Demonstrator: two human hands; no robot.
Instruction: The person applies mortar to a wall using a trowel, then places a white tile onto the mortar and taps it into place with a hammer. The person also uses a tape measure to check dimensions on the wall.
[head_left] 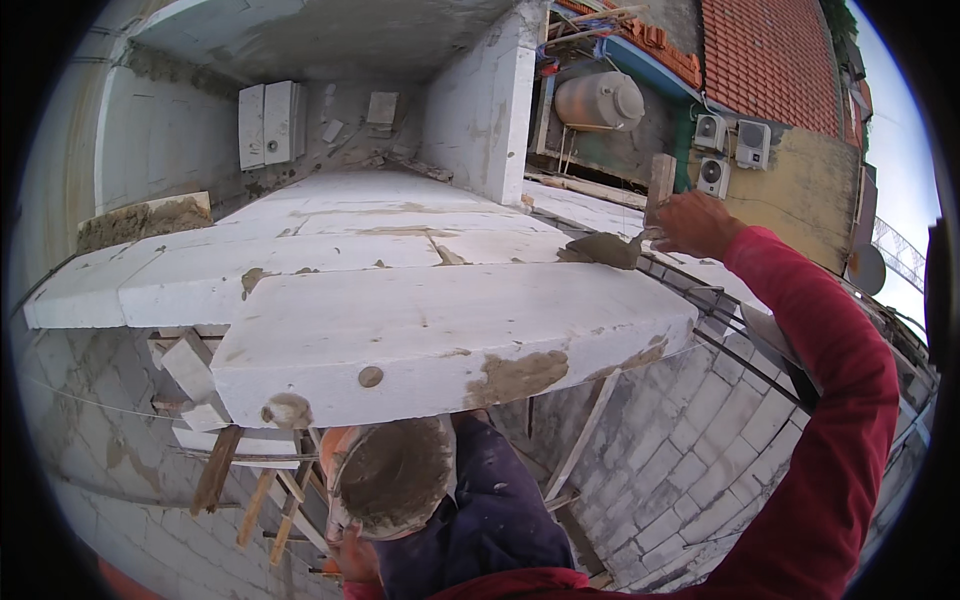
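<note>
With the clock face centred on the view, the right hand [690,222] is pinching the handle of a flat, grey, mortar-smeared trowel [608,250] at two o'clock, its fingers curling inward. The trowel is lying at the right end of the narrow seam where a long, white, rectangular masonry block [460,310] at the centre is meeting a row of similar white blocks [350,255] behind it; whether the blade is touching cannot be confirmed. At seven o'clock, a round, orange-sided bucket [447,470] with a mortar-crusted rim is holding wet grey mortar [395,485]. The left hand [352,557] is bearing against the bucket's lower left side; its fingers are partly hidden, so how tightly they are gripping cannot be told. For a sound joint, the operator should be keeping the blade low and flat, pressing mortar into the seam rather than skimming over it, and scraping off surplus like the grey smear [520,376] drying, apparently, at five o'clock. The knuckles should be clearing the upright brown wooden post [660,180] standing just beside the right hand.
</note>
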